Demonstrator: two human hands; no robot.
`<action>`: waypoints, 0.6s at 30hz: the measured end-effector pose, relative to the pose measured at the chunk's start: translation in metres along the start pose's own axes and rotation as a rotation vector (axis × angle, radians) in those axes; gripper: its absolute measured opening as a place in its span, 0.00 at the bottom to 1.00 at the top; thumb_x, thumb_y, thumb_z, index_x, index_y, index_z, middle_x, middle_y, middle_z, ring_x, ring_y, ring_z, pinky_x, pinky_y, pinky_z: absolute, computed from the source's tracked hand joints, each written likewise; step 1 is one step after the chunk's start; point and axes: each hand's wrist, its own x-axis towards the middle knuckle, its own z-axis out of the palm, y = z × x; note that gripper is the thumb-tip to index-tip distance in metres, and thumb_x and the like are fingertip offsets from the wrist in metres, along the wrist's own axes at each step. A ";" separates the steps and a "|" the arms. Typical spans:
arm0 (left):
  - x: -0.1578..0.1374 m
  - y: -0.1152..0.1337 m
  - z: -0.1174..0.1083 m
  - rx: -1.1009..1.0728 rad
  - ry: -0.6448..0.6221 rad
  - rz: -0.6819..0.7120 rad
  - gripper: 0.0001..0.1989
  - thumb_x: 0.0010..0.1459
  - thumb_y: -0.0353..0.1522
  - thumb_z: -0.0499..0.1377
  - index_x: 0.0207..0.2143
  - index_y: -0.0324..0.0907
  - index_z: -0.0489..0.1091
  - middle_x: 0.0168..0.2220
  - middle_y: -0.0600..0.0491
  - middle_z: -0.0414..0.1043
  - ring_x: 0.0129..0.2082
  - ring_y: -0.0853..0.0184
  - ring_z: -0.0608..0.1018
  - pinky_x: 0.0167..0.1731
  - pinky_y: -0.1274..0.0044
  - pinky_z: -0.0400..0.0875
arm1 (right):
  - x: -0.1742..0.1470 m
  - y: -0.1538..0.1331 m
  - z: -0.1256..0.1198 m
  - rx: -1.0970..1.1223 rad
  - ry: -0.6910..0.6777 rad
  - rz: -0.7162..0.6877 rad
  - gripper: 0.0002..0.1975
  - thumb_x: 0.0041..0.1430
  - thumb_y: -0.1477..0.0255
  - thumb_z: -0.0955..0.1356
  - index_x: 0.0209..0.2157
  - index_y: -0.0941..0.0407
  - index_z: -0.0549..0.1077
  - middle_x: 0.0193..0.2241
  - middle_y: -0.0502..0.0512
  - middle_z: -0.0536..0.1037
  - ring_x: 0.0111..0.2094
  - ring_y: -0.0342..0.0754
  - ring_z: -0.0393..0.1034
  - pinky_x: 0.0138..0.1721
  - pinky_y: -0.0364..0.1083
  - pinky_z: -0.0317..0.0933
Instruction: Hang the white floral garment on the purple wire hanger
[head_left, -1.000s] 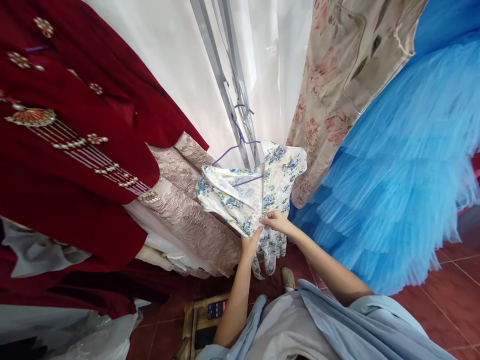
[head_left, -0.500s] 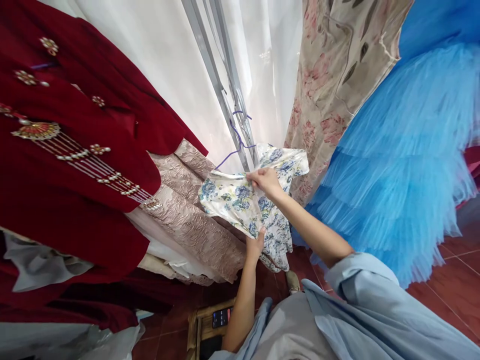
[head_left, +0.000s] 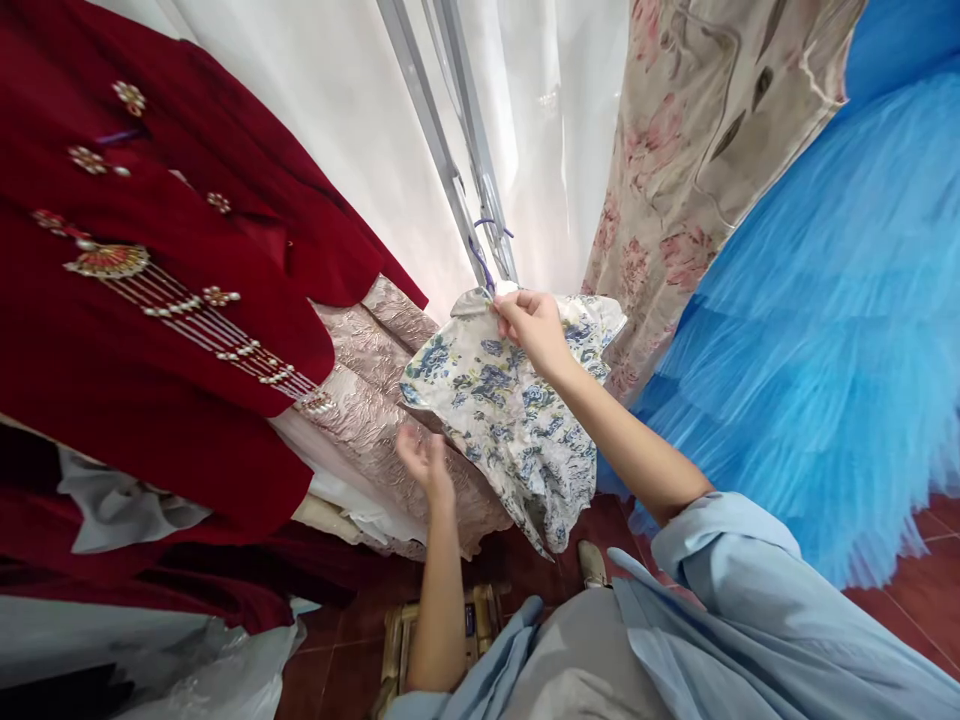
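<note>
A white blouse with blue flowers point(head_left: 495, 400) hangs in front of me from a purple hanger point(head_left: 484, 262), hooked on a grey metal stand point(head_left: 442, 130). My right hand point(head_left: 532, 325) pinches the blouse's neckline just below the hanger hook. To the lower left of the blouse, my left hand point(head_left: 426, 460) is apart from the cloth, slightly blurred, its fingers loosely spread and holding nothing. Most of the hanger is hidden under the fabric.
Left hangs a dark red velvet garment point(head_left: 247, 240) with beaded ornaments, beside a pink brocade garment point(head_left: 352, 350). Right are a beige floral dress point(head_left: 675, 200) and a blue tulle dress point(head_left: 810, 330). A wooden stool point(head_left: 394, 640) stands below on the red tiled floor point(head_left: 330, 660).
My left hand has let go of the blouse and moved left. My right hand has raised the neckline toward the hook, and the cloth now covers most of the hanger.
</note>
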 end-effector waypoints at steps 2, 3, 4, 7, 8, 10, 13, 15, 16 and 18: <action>0.037 0.048 0.004 0.071 0.075 0.328 0.28 0.65 0.44 0.56 0.63 0.44 0.59 0.64 0.40 0.61 0.64 0.56 0.66 0.63 0.63 0.61 | -0.010 -0.002 -0.003 -0.012 -0.019 -0.009 0.14 0.63 0.62 0.68 0.29 0.57 0.70 0.17 0.46 0.69 0.17 0.38 0.57 0.21 0.40 0.52; 0.053 0.075 0.012 0.095 0.003 0.480 0.24 0.67 0.43 0.54 0.61 0.43 0.62 0.61 0.40 0.64 0.63 0.57 0.68 0.63 0.63 0.61 | -0.014 -0.002 -0.004 -0.021 -0.021 -0.012 0.13 0.64 0.62 0.68 0.30 0.57 0.69 0.17 0.45 0.69 0.17 0.38 0.56 0.22 0.40 0.52; 0.066 0.103 0.023 0.145 -0.138 0.607 0.22 0.68 0.42 0.53 0.59 0.43 0.66 0.59 0.42 0.67 0.61 0.57 0.69 0.63 0.64 0.61 | -0.018 -0.002 -0.006 -0.034 -0.020 -0.015 0.13 0.64 0.62 0.68 0.30 0.57 0.69 0.17 0.45 0.69 0.17 0.39 0.57 0.22 0.40 0.52; 0.090 0.170 0.071 0.307 -0.566 0.801 0.18 0.70 0.40 0.50 0.52 0.41 0.72 0.52 0.45 0.73 0.56 0.59 0.73 0.59 0.67 0.64 | -0.027 0.000 -0.010 -0.088 -0.021 -0.017 0.14 0.64 0.62 0.68 0.30 0.56 0.68 0.17 0.45 0.69 0.18 0.40 0.59 0.23 0.41 0.53; 0.094 0.185 0.087 0.366 -0.691 0.818 0.17 0.70 0.40 0.50 0.48 0.40 0.74 0.48 0.46 0.74 0.52 0.59 0.75 0.55 0.67 0.67 | -0.029 0.000 -0.011 -0.107 -0.023 -0.018 0.14 0.63 0.61 0.68 0.30 0.56 0.68 0.17 0.45 0.69 0.18 0.40 0.60 0.23 0.41 0.53; 0.097 0.202 0.113 0.511 -0.895 0.821 0.18 0.68 0.41 0.52 0.39 0.38 0.75 0.36 0.48 0.75 0.41 0.60 0.77 0.47 0.69 0.69 | -0.031 0.001 -0.015 -0.150 -0.026 -0.025 0.14 0.63 0.61 0.68 0.28 0.56 0.67 0.17 0.45 0.69 0.18 0.40 0.61 0.24 0.41 0.53; 0.098 0.202 0.133 0.681 -0.996 0.853 0.17 0.67 0.39 0.54 0.30 0.38 0.72 0.25 0.53 0.69 0.29 0.64 0.73 0.37 0.74 0.67 | -0.029 0.009 -0.021 -0.236 -0.001 -0.038 0.14 0.62 0.63 0.67 0.26 0.55 0.66 0.17 0.45 0.68 0.18 0.40 0.61 0.24 0.41 0.53; 0.098 0.196 0.136 0.664 -0.909 0.897 0.17 0.67 0.38 0.53 0.29 0.39 0.72 0.23 0.54 0.67 0.26 0.66 0.71 0.33 0.76 0.63 | -0.031 0.026 -0.026 -0.303 0.032 -0.016 0.13 0.61 0.64 0.67 0.26 0.55 0.65 0.17 0.45 0.67 0.19 0.41 0.61 0.24 0.41 0.52; 0.099 0.194 0.136 0.628 -0.850 0.913 0.17 0.68 0.39 0.53 0.30 0.39 0.72 0.23 0.54 0.67 0.25 0.67 0.71 0.32 0.77 0.62 | -0.035 0.038 -0.029 -0.338 0.046 0.010 0.13 0.61 0.65 0.66 0.25 0.55 0.65 0.17 0.46 0.67 0.19 0.41 0.61 0.24 0.41 0.52; 0.099 0.192 0.135 0.551 -0.760 0.918 0.17 0.68 0.40 0.53 0.32 0.39 0.73 0.24 0.54 0.69 0.25 0.68 0.71 0.32 0.77 0.63 | -0.056 0.071 -0.036 -0.431 0.053 0.093 0.12 0.59 0.66 0.66 0.23 0.55 0.64 0.18 0.47 0.68 0.21 0.42 0.62 0.25 0.41 0.52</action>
